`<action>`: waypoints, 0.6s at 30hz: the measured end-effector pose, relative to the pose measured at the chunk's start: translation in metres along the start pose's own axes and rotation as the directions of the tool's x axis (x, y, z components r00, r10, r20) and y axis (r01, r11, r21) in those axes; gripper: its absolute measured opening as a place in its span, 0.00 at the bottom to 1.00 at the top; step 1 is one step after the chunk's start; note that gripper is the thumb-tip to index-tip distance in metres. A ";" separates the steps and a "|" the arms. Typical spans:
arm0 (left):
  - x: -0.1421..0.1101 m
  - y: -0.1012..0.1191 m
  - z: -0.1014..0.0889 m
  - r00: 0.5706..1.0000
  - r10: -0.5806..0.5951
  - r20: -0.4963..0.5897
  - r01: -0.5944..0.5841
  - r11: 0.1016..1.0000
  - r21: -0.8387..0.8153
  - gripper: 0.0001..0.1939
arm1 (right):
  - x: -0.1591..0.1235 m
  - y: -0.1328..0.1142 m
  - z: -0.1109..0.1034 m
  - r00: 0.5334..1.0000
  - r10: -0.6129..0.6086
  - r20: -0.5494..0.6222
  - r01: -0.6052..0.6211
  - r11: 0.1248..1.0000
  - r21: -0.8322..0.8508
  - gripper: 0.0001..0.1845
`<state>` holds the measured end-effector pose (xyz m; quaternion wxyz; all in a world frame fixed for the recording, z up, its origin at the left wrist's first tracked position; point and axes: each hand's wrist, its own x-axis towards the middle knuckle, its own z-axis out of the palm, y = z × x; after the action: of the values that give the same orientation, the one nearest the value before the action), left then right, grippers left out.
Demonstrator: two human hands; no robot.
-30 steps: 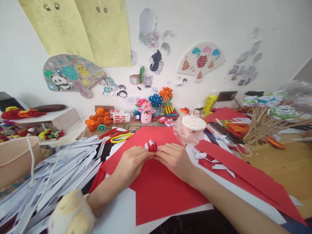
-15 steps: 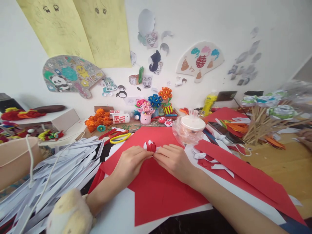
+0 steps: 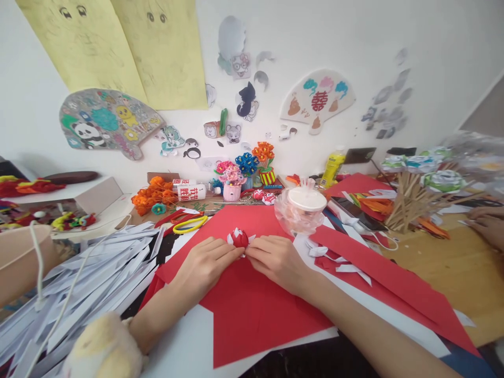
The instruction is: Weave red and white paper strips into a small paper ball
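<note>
Between my two hands is a small red and white folded paper flower [image 3: 240, 238], its white-tipped petals pointing up and away from me. My left hand [image 3: 210, 261] pinches its near left side with the fingertips. From the right, my right hand [image 3: 276, 261] grips its near right side, fingers bent and pressed together. The fingertips of both hands almost meet and hide the flower's base. Under them lies a large red paper sheet [image 3: 260, 320], on top of white sheets. A plush band [image 3: 104, 346] is around my left wrist.
White paper strips [image 3: 86, 278] are heaped at left, near yellow-handled scissors [image 3: 190, 224]. A lidded plastic cup [image 3: 305, 207] in a clear bag stands beyond my right hand. Folded paper scraps [image 3: 350, 269] lie on red paper at right. Another person's hand [image 3: 488, 224] rests at the right edge.
The flower has turned between my fingers, so more of its petals show, with white tips on both sides. The whole view has shifted slightly. The other person's hand shows more.
</note>
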<state>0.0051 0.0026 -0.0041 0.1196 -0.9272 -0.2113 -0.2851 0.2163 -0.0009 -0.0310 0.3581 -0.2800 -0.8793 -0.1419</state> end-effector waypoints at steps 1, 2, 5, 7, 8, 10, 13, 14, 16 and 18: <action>0.000 0.000 0.000 1.000 0.011 0.007 -0.010 1.000 -0.004 0.14 | 0.000 0.000 0.000 1.000 -0.007 0.004 0.007 1.000 0.002 0.13; -0.001 0.000 -0.001 1.000 0.019 0.014 -0.019 1.000 -0.001 0.14 | 0.000 0.000 0.000 1.000 -0.012 0.006 0.012 1.000 0.003 0.13; -0.001 0.000 0.000 0.999 0.049 0.021 -0.051 0.997 0.054 0.14 | -0.001 0.001 0.000 1.000 -0.018 -0.006 0.018 1.000 0.011 0.12; -0.002 0.002 0.002 0.997 0.079 0.006 -0.079 0.989 0.126 0.13 | -0.001 0.000 0.001 1.000 -0.020 -0.024 0.020 1.000 0.017 0.12; -0.002 0.003 0.003 0.996 0.087 -0.011 -0.084 0.982 0.167 0.12 | 0.000 0.000 0.001 0.999 -0.019 -0.032 0.019 1.000 0.020 0.12; -0.002 0.006 0.006 0.995 0.077 -0.055 -0.061 0.966 0.249 0.09 | 0.000 0.000 0.001 0.999 -0.015 -0.042 0.015 1.000 0.019 0.11; -0.001 0.009 0.010 0.994 0.062 -0.095 -0.027 0.941 0.337 0.07 | -0.001 0.000 0.001 0.999 -0.026 -0.031 0.026 1.000 0.009 0.10; -0.001 0.010 0.011 0.993 0.070 -0.090 -0.034 0.934 0.355 0.08 | -0.001 -0.001 0.001 0.999 -0.033 -0.026 0.033 0.999 0.004 0.10; 0.000 0.011 0.011 0.993 0.097 -0.061 -0.067 0.920 0.386 0.09 | -0.002 -0.001 0.000 0.999 -0.049 -0.021 0.049 0.999 -0.009 0.11; 0.000 0.010 0.010 0.992 0.122 -0.028 -0.099 0.906 0.411 0.10 | -0.002 -0.001 0.001 0.997 -0.070 -0.014 0.070 0.997 -0.030 0.12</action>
<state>0.0149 -0.0032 -0.0127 0.3320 -0.8844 -0.2101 -0.2520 0.2169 -0.0021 -0.0330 0.3555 -0.2533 -0.8836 -0.1696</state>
